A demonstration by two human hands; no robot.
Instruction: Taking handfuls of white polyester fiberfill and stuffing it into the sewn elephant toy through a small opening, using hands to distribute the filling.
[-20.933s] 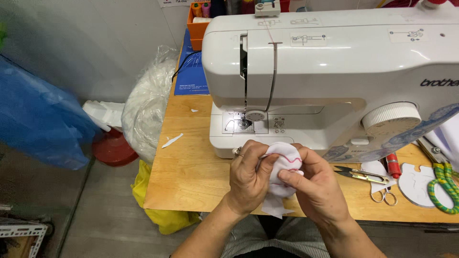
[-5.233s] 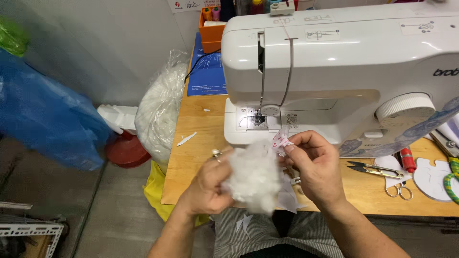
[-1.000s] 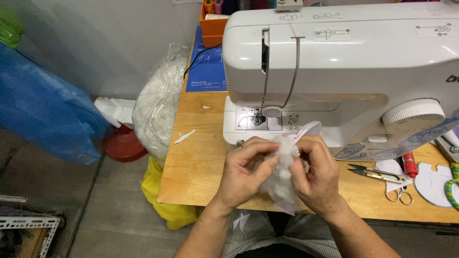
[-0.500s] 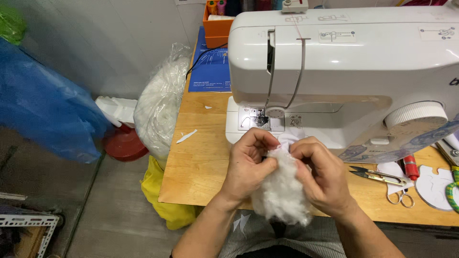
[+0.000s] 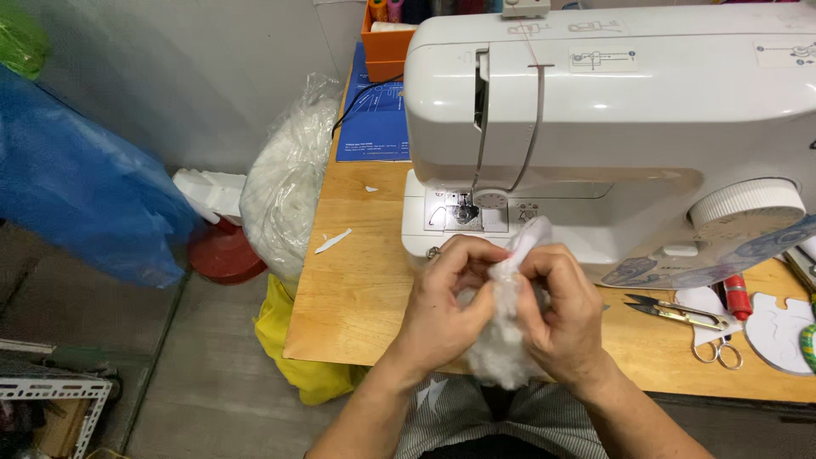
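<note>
At lower centre of the frame, before the sewing machine (image 5: 612, 110), we see the left hand (image 5: 446, 302) and right hand (image 5: 561, 310) both pinched shut on a small white fabric piece (image 5: 527, 242), white stuffing (image 5: 501, 353) bulging below, seemingly only half pushed in.

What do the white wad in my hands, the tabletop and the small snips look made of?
White wad: probably fibre stuffing inside thin white fabric; fluffy, matte and crumpled.
Tabletop: wood, light, with visible grain and plank joints.
Snips: metal, likely steel blades with yellowish handles that glint.
</note>
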